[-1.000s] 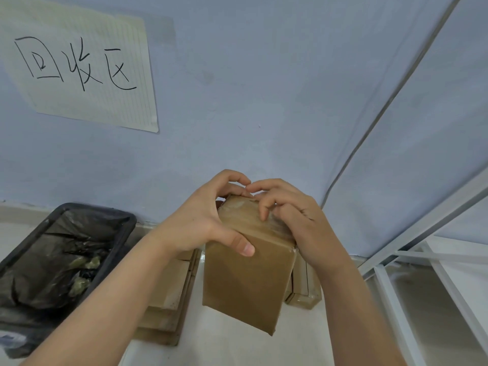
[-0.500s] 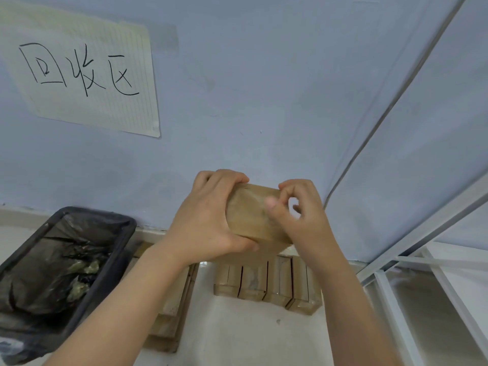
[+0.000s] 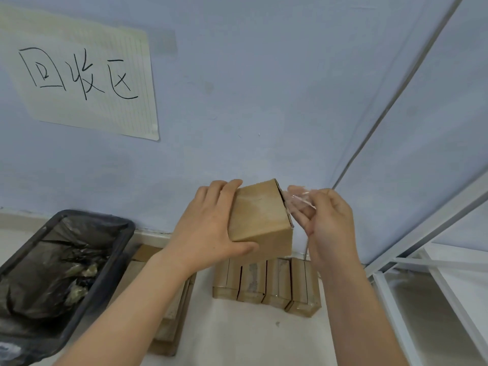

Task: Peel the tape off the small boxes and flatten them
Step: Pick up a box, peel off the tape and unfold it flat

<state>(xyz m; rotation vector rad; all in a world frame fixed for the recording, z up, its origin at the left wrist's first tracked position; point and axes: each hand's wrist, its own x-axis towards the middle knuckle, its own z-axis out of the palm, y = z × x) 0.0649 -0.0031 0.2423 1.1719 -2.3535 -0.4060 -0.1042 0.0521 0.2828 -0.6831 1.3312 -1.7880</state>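
Left hand (image 3: 208, 231) grips small box (image 3: 260, 220), thumb beneath, fingers over its top. Right hand (image 3: 328, 225) pinches clear tape (image 3: 297, 200) at box's right end. Box held above row of taped boxes (image 3: 266, 283); black bin (image 3: 113, 256) left; handwritten sign (image 3: 84, 77) on wall beyond.

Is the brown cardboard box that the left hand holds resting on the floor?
No, the brown cardboard box is held up in the air by the left hand, above the row of small boxes on the floor.
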